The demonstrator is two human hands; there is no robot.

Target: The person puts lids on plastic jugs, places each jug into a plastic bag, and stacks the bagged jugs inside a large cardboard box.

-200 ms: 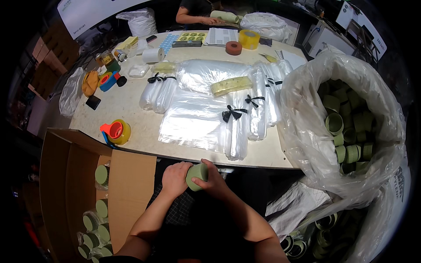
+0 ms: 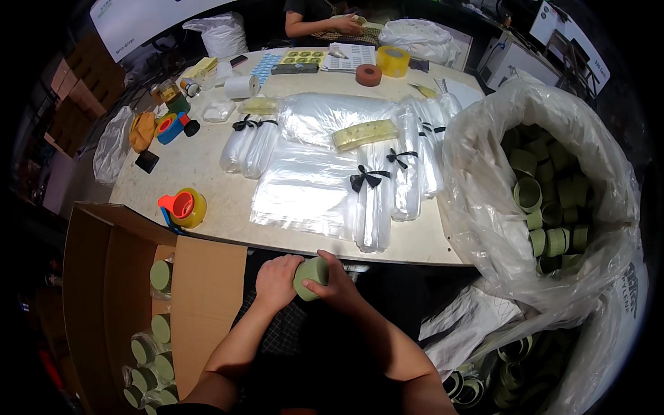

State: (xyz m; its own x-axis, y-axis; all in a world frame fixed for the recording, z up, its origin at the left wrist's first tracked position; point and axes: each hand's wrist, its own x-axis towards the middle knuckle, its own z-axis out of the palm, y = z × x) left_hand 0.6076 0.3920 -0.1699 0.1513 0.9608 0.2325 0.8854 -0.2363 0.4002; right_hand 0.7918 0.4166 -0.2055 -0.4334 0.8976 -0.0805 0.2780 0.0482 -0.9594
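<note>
Head view: I look down on a pale work table [image 2: 207, 173] in a cluttered packing room, its near edge running just above my hands. On the table lie flat clear plastic bags [image 2: 304, 190] and bundles of rolled bags tied with black bows [image 2: 377, 200]. A yellow and red tape dispenser [image 2: 181, 207] sits near the left front edge, a yellow tape roll [image 2: 393, 61] and a brown tape roll [image 2: 369, 75] stand at the far side, and a white paper roll [image 2: 242, 86] lies to the far left. At right, a large clear sack [image 2: 484, 207] stands open, filled with green rolls [image 2: 550, 207]. At lower left, an open cardboard box [image 2: 200, 297] contains more green rolls in clear wrap [image 2: 155, 346]. Below the table edge, I hold one green roll [image 2: 311, 277] between both hands, close to my body. My left hand [image 2: 275, 282] is closed against its left side; my right hand [image 2: 339, 285] is wrapped around its right side, fingers curled over the top. At the far end of the table, another person's hands [image 2: 346, 26] work on a small item.
</note>
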